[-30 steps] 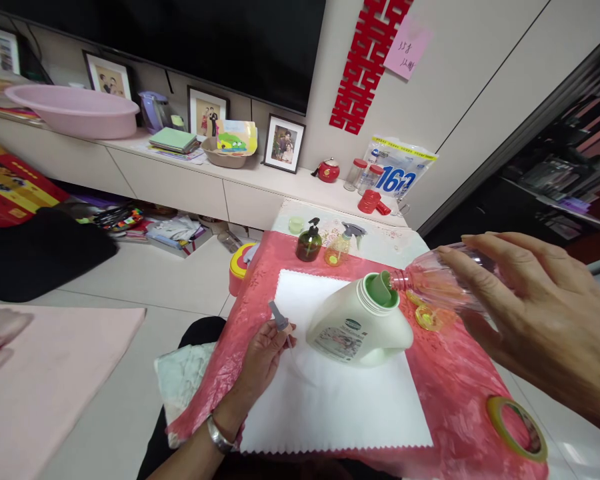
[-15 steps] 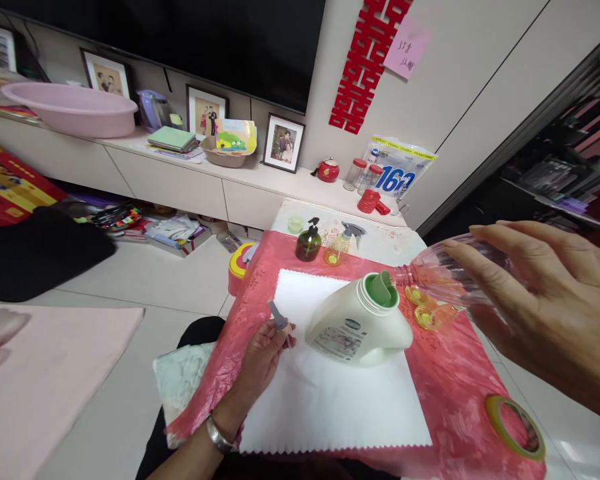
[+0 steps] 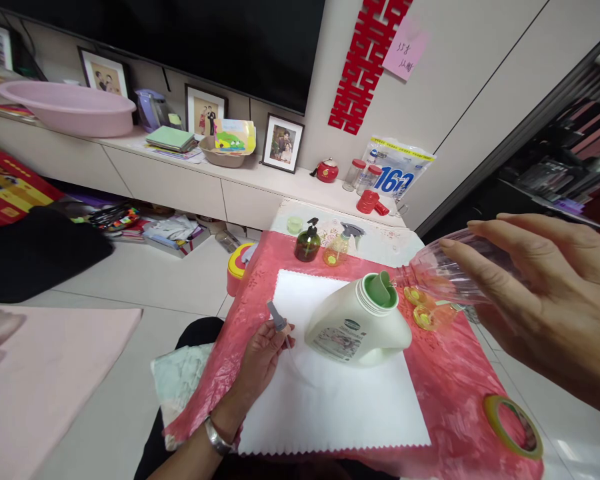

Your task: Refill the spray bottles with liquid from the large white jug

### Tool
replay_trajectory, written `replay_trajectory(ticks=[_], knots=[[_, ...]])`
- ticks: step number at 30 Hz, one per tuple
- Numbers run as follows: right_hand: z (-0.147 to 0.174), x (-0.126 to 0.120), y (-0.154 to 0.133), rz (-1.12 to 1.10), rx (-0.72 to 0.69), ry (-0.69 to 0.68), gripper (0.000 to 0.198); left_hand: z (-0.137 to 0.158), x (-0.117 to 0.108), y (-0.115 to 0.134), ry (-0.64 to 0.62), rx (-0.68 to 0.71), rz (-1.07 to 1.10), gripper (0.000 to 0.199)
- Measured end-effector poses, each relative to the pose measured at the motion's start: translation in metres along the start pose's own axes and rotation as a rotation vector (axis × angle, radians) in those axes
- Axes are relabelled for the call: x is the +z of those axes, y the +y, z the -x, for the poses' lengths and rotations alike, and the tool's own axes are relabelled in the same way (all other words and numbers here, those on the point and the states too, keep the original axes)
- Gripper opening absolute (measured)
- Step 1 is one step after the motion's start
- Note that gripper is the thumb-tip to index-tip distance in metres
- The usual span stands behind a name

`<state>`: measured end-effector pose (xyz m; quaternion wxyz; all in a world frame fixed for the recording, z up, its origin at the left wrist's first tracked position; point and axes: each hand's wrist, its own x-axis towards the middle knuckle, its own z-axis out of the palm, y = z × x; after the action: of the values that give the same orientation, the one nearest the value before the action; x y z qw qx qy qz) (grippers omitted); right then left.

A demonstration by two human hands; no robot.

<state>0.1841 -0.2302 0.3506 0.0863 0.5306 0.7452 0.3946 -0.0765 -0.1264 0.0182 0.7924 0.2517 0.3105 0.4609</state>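
My right hand (image 3: 545,287) is closed round a clear pinkish plastic bottle (image 3: 460,267), tipped on its side. The bottle's mouth points left, at the green spout in the opening of a pale green detergent jug (image 3: 360,327). That jug stands uncapped on a white scallop-edged sheet (image 3: 300,417). Left of it, my left hand (image 3: 263,357) pinches a grey pump head (image 3: 279,318) with a thin clear dip tube hanging down. A dark green pump bottle (image 3: 307,243) and a yellow spray bottle (image 3: 335,250) stand behind the sheet.
More yellow clear bottles (image 3: 425,317) sit beyond the jug, partly behind the pink bottle. A roll of tape (image 3: 513,427) lies at the right edge of the red-covered table (image 3: 460,393). A white cabinet (image 3: 175,190) with jars and frames runs along the back.
Both hands hold nearly the same poses, with the bottle still tipped at the jug's spout. The whole view has shifted very slightly.
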Motion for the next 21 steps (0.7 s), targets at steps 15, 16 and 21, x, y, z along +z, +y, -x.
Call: replay_trajectory(ticks=[15,16,21], knots=[[-0.009,-0.009,-0.005,0.053,-0.085,0.055,0.040,0.000,0.006,0.004,0.041,-0.012,0.005,0.042],[-0.010,-0.010,-0.005,0.055,-0.092,0.059,0.041,0.001,0.006,0.004,0.042,-0.012,0.003,0.043],[-0.012,-0.012,-0.007,0.051,-0.122,0.071,0.042,0.000,0.006,0.002,0.046,-0.009,0.006,0.043]])
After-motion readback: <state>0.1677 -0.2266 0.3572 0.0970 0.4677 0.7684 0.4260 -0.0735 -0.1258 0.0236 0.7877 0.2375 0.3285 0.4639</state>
